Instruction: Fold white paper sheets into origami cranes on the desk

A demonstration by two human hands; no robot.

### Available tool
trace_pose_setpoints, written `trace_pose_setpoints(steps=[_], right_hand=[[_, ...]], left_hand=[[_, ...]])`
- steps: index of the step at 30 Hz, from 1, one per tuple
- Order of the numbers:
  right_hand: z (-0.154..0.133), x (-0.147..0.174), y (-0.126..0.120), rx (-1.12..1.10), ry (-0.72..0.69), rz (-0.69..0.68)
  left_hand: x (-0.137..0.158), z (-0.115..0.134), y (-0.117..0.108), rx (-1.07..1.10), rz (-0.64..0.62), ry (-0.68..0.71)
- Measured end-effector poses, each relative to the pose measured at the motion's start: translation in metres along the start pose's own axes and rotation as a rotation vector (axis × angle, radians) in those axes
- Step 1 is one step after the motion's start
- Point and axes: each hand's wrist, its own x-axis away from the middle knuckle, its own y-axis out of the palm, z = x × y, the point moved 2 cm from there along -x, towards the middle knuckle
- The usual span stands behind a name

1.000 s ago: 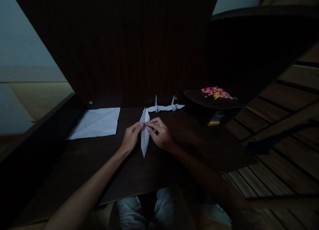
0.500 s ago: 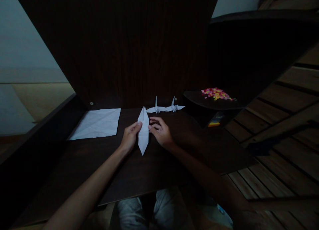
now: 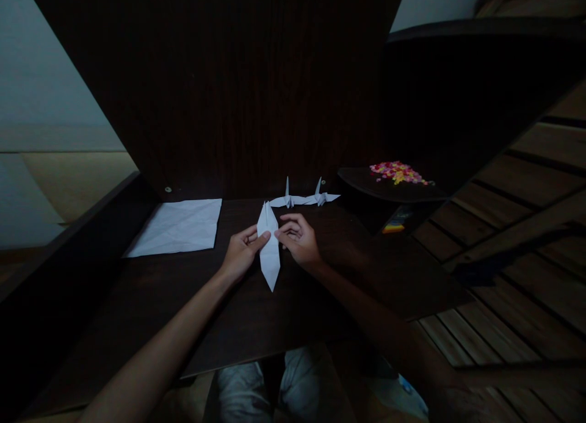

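Note:
A long, diamond-shaped piece of folded white paper (image 3: 270,258) is held above the dark table, its split tip pointing away from me and its single point toward me. My left hand (image 3: 242,249) grips its left side, thumb on top and fingers beneath. On the opposite edge, my right hand (image 3: 300,240) pinches the paper between thumb and curled fingers. Just beyond the held paper, two white origami cranes (image 3: 288,200) stand in a row against the back panel, necks pointing up.
A creased white paper sheet (image 3: 180,227) lies flat at the left of the table (image 3: 238,325). On a small corner shelf (image 3: 357,182) at the right sits a heap of small pink, red and yellow pieces (image 3: 398,171). A low side board (image 3: 91,227) borders the left.
The folded paper has shifted slightly right and toward me and tilted a little. My left thumb has slid further over it, and my right thumb now presses on its edge.

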Motion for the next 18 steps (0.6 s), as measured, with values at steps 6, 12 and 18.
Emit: trace_pose_setpoints(steps=[6,12,18], right_hand=[[-0.0024,-0.0010,-0.0004,0.012,0.069,0.020],[0.0000,-0.0027,-0.0023,-0.026,0.118,0.058],[0.0006,-0.0042,-0.0026,-0.074,0.121,0.065]], left_hand=[[0.0014,0.0032,-0.0013,-0.061,-0.053,0.024],[0.0023,0.0047,-0.0005,-0.126,-0.022,0.084],[0.0028,0.0055,0.0004,-0.272,-0.024,0.180]])
